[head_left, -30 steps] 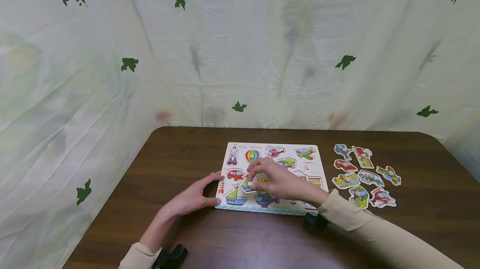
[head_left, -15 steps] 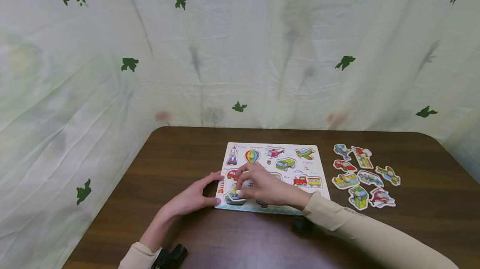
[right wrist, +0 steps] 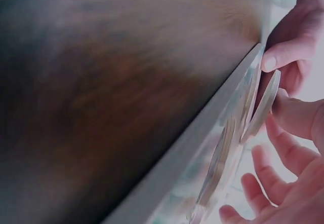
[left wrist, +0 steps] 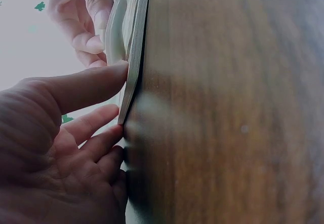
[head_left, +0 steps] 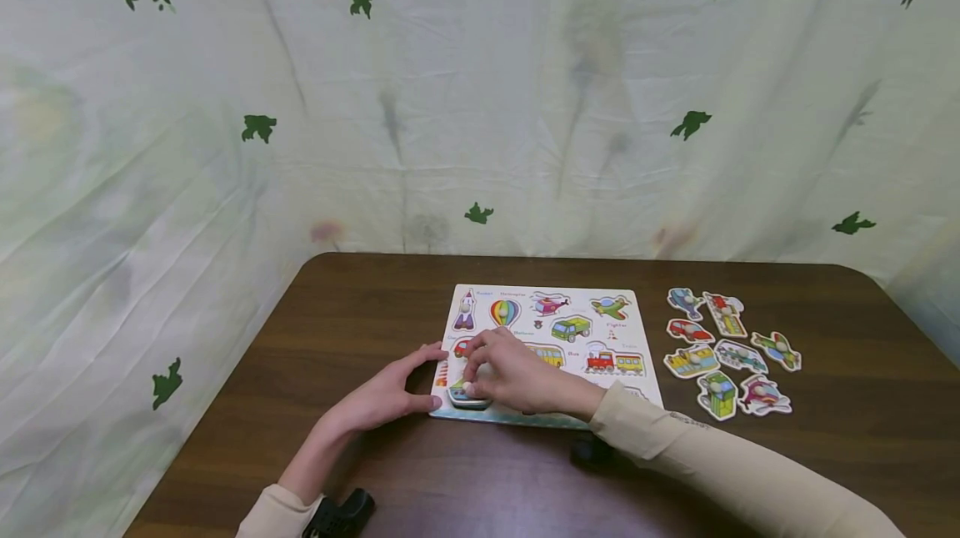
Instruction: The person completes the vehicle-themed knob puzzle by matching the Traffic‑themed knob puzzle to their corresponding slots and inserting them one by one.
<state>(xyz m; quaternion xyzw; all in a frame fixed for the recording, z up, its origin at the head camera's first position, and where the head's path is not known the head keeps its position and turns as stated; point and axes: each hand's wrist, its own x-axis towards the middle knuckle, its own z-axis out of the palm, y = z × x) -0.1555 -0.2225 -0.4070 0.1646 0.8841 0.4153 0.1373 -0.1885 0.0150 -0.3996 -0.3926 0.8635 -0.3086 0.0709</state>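
My right hand pinches the small knob of a sailboat puzzle piece over the front left corner of a wooden peg puzzle board. In the right wrist view the piece is tilted, part of it raised off the board's face. The fingers cover part of the boat's picture in the head view. At the board's left edge, my left hand rests its thumb and fingertips, the fingers fairly straight. The left wrist view has the thumb of the left hand against the board's edge, close to the boat piece.
Several loose vehicle pieces lie right of the board, among them a red car, a green piece and a plane. All of it is on a brown wooden table. A leaf-print curtain hangs behind.
My right hand has carried the sailboat piece left and toward the front, from the board's middle left onto the printed sailboat. My left hand has stayed at the board's edge.
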